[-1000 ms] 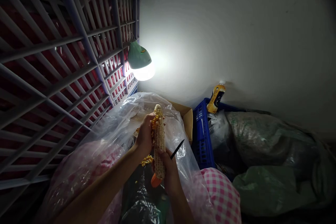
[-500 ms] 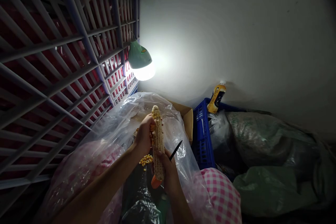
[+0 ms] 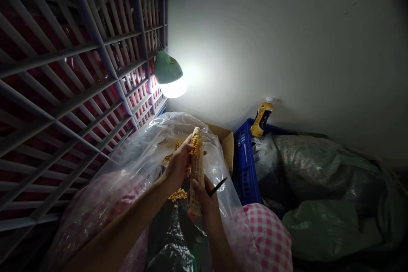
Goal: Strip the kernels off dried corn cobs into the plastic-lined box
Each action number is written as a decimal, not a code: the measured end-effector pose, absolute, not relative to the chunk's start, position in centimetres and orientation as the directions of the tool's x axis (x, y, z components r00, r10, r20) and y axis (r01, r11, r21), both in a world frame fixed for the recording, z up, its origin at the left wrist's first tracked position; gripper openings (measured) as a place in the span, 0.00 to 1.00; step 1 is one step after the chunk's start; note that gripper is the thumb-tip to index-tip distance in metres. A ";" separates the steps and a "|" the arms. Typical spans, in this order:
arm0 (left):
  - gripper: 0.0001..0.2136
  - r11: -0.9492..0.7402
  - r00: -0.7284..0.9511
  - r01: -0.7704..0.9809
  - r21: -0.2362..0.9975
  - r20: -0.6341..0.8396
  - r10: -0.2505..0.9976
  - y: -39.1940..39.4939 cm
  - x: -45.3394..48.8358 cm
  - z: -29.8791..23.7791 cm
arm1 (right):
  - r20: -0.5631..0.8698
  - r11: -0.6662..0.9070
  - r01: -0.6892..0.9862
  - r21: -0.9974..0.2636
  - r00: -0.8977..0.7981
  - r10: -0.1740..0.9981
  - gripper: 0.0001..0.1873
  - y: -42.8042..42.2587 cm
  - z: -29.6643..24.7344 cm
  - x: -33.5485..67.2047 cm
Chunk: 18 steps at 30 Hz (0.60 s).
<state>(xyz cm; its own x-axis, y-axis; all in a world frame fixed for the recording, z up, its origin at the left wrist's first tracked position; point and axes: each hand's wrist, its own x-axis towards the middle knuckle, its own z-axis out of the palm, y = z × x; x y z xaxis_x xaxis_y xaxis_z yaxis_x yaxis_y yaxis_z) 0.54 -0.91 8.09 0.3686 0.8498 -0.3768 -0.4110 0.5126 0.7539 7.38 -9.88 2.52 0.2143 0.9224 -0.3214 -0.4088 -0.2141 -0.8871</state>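
Observation:
An upright corn cob point(image 3: 197, 170), mostly stripped with yellow kernels left near its tip, stands between my hands. My left hand point(image 3: 179, 162) is closed round its upper part, thumb against the remaining kernels. My right hand point(image 3: 204, 197) grips the cob's lower end and also holds a thin dark blade point(image 3: 217, 187) that sticks out to the right. Loose kernels point(image 3: 177, 195) lie below my left hand on clear plastic sheeting point(image 3: 149, 148).
A cardboard box point(image 3: 227, 141) lined with the plastic sits behind the cob. A blue crate point(image 3: 242, 161) stands to its right, with a yellow bottle point(image 3: 262, 117) and filled plastic bags point(image 3: 318, 170). Stacked grey lattice crates point(image 3: 79, 72) rise on the left beside a lit lamp point(image 3: 168, 74).
The cob has tilted slightly right and turned, showing more yellow kernels at its tip. My left hand has slid up toward the tip. More loose kernels show in the plastic behind.

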 end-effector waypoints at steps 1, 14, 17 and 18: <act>0.22 0.513 0.403 -0.421 0.748 -0.353 0.845 -1.1 0.7 7.8 | -0.329 -0.207 -0.435 -0.876 0.228 0.916 0.14 -9.9 2.5 7.4; 0.26 0.401 0.309 -0.414 0.817 -0.288 0.906 -1.5 1.0 6.9 | -0.326 -0.183 -0.503 -0.845 0.212 0.921 0.12 -10.0 1.1 7.1; 0.27 0.402 0.337 -0.424 0.812 -0.270 0.902 -1.6 1.0 6.7 | -0.325 -0.176 -0.517 -0.837 0.212 0.922 0.11 -9.9 1.4 7.0; 0.28 0.397 0.344 -0.429 0.811 -0.260 0.902 -1.7 1.0 6.6 | -0.322 -0.172 -0.520 -0.837 0.215 0.922 0.11 -9.9 1.6 7.0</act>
<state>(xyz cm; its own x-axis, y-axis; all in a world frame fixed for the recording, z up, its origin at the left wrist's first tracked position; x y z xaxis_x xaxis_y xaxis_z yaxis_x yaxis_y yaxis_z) 1.05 -1.67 6.64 0.3442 0.9023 -0.2598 -0.4294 0.3973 0.8110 7.02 -9.91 1.57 0.2148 0.9219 -0.3225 -0.5201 -0.1715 -0.8367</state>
